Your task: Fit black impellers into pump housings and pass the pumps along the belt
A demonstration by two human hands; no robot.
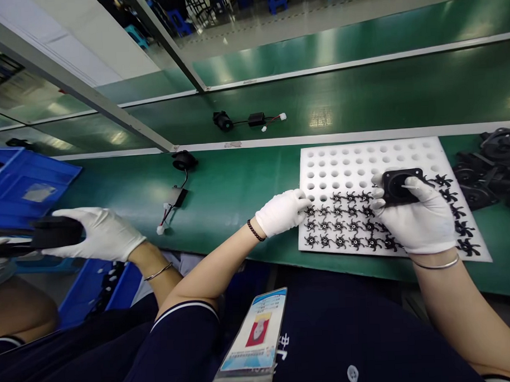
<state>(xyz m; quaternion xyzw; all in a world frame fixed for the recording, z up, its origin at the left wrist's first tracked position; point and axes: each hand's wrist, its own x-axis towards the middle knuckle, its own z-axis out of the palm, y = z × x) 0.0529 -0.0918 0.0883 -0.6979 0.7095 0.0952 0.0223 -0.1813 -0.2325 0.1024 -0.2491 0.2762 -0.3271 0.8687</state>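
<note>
My right hand (418,213), in a white glove, grips a black square fan housing (399,187) with a round middle, held above the right part of a white foam tray (365,162). Several rows of small black impellers (339,226) lie in the near part of the tray; bare round holes show in the far part. At the tray's left edge is my left hand (283,212), also gloved. Its fingers are curled together beside the leftmost impellers, and what they may pinch is hidden.
A co-worker's gloved hand (101,232) at left holds a black part (58,232). Wired black fan units lie on the green bench (238,186) and on the strip behind the rail (278,140). Black housings (494,168) are heaped at right; blue bins (33,182) stand left.
</note>
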